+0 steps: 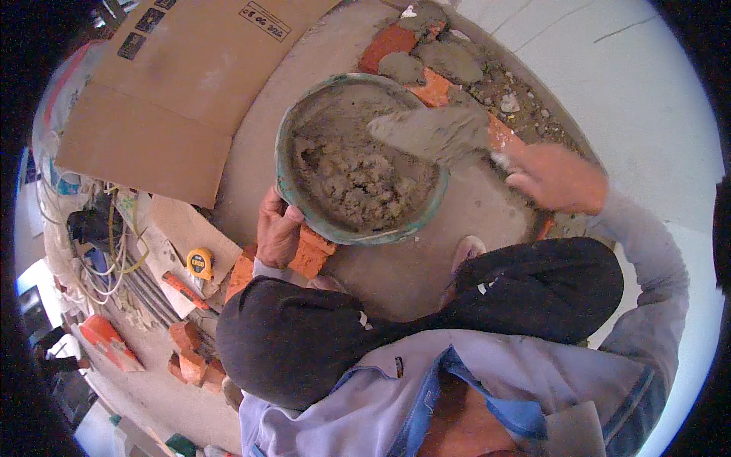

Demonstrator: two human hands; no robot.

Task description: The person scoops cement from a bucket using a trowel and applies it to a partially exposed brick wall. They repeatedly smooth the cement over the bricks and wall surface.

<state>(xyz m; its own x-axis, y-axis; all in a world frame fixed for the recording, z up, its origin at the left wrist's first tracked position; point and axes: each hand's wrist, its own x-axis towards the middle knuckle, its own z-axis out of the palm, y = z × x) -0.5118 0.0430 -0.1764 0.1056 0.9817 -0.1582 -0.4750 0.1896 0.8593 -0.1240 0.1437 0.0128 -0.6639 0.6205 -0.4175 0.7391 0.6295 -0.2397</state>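
Observation:
My left hand [279,231] grips the lower left rim of a round green basin [285,169], its thumb over the edge. Wet grey mortar [358,171] fills the basin, smooth toward the far side and lumpy nearer me. In my right hand [560,179], slightly blurred, is the handle of a trowel [438,133]. Mortar coats its blade, whose tip reaches over the basin's right side. Beyond the basin runs a row of orange bricks [388,47] with mortar heaped on them, along the foot of the wall.
A large cardboard sheet [167,99] stands at the left. Near it lie a yellow tape measure [199,263], an orange utility knife [185,291], tangled cables [114,259] and broken bricks [190,354]. A pale wall [647,99] rises on the right, with rubble [525,99] along its base.

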